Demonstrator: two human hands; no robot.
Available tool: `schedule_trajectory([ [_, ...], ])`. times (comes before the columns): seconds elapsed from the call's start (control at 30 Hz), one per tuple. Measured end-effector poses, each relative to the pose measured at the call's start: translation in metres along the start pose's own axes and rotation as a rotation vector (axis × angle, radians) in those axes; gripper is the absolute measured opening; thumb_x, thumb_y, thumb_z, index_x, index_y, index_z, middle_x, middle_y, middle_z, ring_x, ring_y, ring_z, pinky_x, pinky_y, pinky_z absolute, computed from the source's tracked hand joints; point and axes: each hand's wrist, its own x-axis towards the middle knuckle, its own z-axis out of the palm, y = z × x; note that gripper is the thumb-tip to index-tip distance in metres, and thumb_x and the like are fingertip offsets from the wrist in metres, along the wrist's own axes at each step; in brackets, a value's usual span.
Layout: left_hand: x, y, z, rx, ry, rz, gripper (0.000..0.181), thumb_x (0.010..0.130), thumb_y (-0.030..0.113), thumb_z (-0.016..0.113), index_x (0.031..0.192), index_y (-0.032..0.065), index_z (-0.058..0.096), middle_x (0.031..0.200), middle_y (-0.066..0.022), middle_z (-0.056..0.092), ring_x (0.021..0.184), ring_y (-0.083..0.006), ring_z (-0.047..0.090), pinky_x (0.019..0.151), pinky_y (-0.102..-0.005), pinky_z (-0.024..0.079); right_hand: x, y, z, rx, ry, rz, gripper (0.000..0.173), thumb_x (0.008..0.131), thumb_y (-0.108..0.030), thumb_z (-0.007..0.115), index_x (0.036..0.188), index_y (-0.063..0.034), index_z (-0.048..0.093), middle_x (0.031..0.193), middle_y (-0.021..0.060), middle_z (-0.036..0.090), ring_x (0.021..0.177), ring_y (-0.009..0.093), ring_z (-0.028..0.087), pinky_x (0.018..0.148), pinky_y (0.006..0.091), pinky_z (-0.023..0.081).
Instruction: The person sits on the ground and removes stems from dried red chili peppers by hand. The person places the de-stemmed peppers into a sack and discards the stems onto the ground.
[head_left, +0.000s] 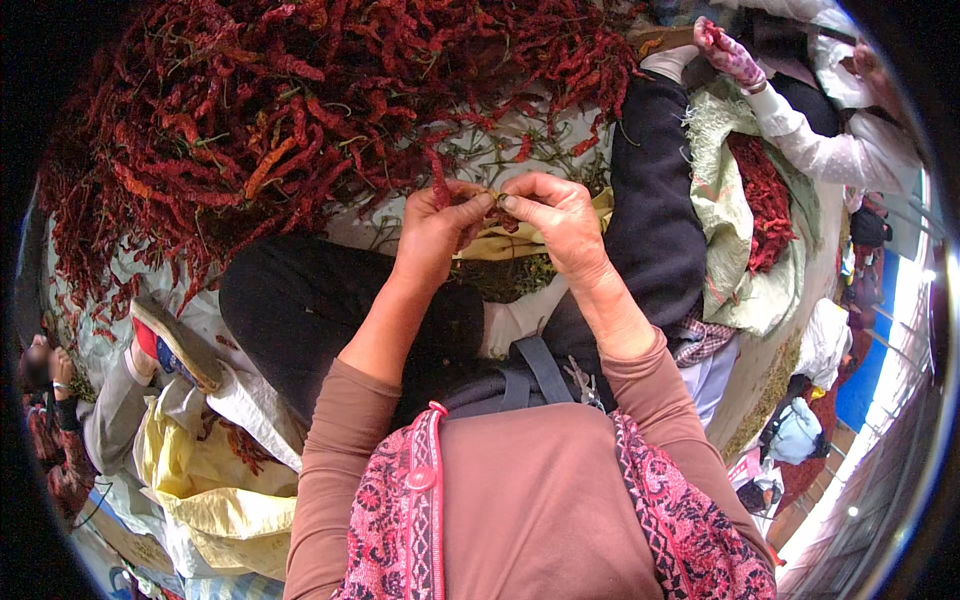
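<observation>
Over my crossed legs, my hands meet fingertip to fingertip. My left hand (442, 221) holds a dried red chili pepper (439, 178) that pokes up between the fingers. The thumb and forefinger of my right hand (559, 217) pinch a small stem end (501, 199) right against the left fingertips. More wrinkled red chili shows just below the pinch, partly hidden by the fingers. Beyond my hands rises a large heap of dried red chili peppers (300, 112). Loose greenish stems (495, 150) are scattered on the pale sheet between the heap and my legs.
An open woven sack (720, 202) with red chilies (765, 202) stands beyond my right leg. A yellowish sack (225, 517) lies at lower left, near another person's shoe (176, 345). A co-worker's gloved hand (727, 56) reaches in at upper right. Yellow cloth-like material (502, 246) lies beneath my hands.
</observation>
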Motion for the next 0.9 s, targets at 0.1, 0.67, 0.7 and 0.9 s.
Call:
schedule_trajectory([
  [0.1, -0.001, 0.001, -0.002, -0.061, 0.037, 0.022, 0.007, 0.081, 0.006, 0.062, 0.085, 0.0001, 0.063, 0.056, 0.0035, 0.048, 0.045, -0.0052, 0.038, 0.043, -0.0211, 0.025, 0.004, 0.016, 0.001, 0.237, 0.128, 0.082, 0.007, 0.082, -0.004, 0.061, 0.083, 0.0021, 0.063, 0.075, 0.0043, 0.062, 0.066, 0.012, 0.058, 0.063, 0.0262, 0.048],
  [0.67, 0.016, -0.004, -0.006, 0.154, -0.071, -0.012, 0.031, 0.092, 0.013, 0.051, 0.118, -0.0049, 0.054, 0.058, 0.0009, 0.05, 0.044, -0.0047, 0.036, 0.039, -0.0194, 0.025, -0.158, -0.085, -0.113, -0.4, 0.066, 0.182, 0.023, 0.084, -0.007, 0.054, 0.107, -0.0034, 0.058, 0.074, 0.0021, 0.059, 0.057, 0.006, 0.051, 0.053, 0.0214, 0.044],
  [0.7, 0.013, -0.001, -0.006, 0.184, -0.045, -0.006, 0.031, 0.092, 0.012, 0.051, 0.118, -0.0051, 0.054, 0.058, 0.0005, 0.05, 0.044, -0.0051, 0.036, 0.039, -0.0195, 0.025, -0.195, -0.083, -0.143, -0.4, 0.098, 0.244, 0.02, 0.084, -0.006, 0.053, 0.103, -0.0024, 0.058, 0.072, 0.0007, 0.057, 0.056, 0.006, 0.051, 0.051, 0.0205, 0.043],
  [0.9, 0.016, -0.001, -0.008, 0.042, -0.021, -0.085, 0.027, 0.091, 0.005, 0.05, 0.116, -0.0052, 0.055, 0.08, -0.0075, 0.06, 0.066, -0.0109, 0.052, 0.056, -0.0239, 0.042, -0.402, -0.005, -0.186, -0.229, 0.269, 1.2, 0.022, 0.077, 0.003, 0.052, 0.096, -0.0018, 0.06, 0.066, 0.004, 0.057, 0.048, 0.011, 0.052, 0.043, 0.0286, 0.049],
])
